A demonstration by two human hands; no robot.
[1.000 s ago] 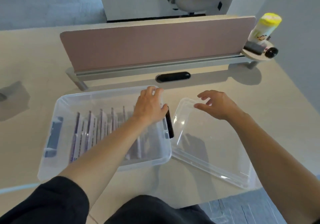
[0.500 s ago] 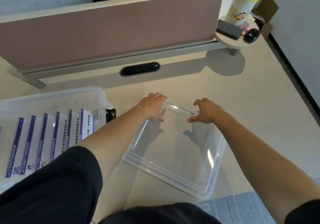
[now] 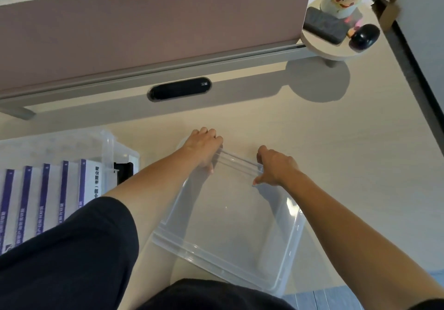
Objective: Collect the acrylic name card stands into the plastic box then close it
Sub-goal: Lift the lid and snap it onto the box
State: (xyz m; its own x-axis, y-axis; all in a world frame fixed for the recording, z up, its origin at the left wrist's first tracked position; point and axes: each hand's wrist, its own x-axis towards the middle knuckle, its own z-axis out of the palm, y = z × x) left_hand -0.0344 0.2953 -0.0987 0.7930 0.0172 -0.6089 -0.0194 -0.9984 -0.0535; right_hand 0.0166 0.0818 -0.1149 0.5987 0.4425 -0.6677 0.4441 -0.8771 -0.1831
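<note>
Person is wearing a black short sleeve (image 3: 72, 249) at the frame's lower left, arm bare from hem to left hand (image 3: 204, 147). More dark fabric (image 3: 211, 295) is showing at bottom centre, a sleeve edge (image 3: 432, 306) at lower right.

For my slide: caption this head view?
Left hand and right hand grip the clear lid beside the plastic box.

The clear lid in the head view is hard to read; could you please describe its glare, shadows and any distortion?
Head view: the lid shows small glare streaks along its right rim; soft arm shadows fall through it onto the desk; the round shelf casts a diffuse shadow below it; wide-angle perspective slants the partition; nothing is badly blurred.
</note>
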